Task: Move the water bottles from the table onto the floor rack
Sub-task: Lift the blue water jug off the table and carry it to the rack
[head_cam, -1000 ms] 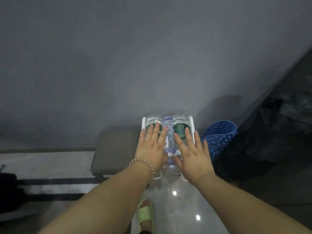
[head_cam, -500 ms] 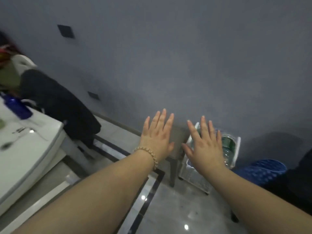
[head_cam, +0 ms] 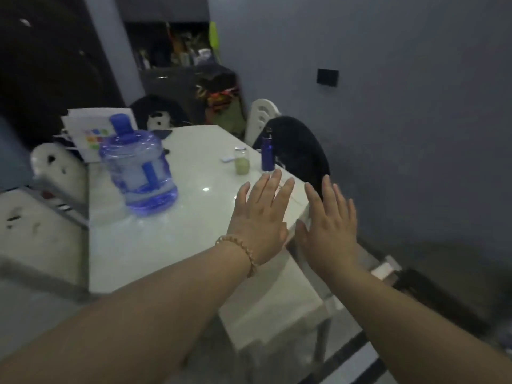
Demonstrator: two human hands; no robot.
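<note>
The white table (head_cam: 155,245) fills the middle of the view. My left hand (head_cam: 260,220), with a bead bracelet on its wrist, hovers flat over the table's right part, fingers straight and empty. My right hand (head_cam: 329,228) is held beside it over the table's right edge, fingers also straight and empty. A large blue water jug (head_cam: 138,167) with a blue cap stands on the table to the left of both hands. A small dark blue bottle (head_cam: 267,156) stands near the far right edge. The floor rack and its water bottles are out of view.
A small glass jar (head_cam: 242,161) stands next to the blue bottle. A chair with a black garment (head_cam: 299,153) sits at the table's far right. White chairs (head_cam: 55,173) stand at the left. A white stool (head_cam: 277,309) is below my hands. Cluttered shelves (head_cam: 180,54) lie behind.
My view has swung left and up from the floor rack to the table. Both hands lifted off the bottles in the rack and now hover flat over the table.
</note>
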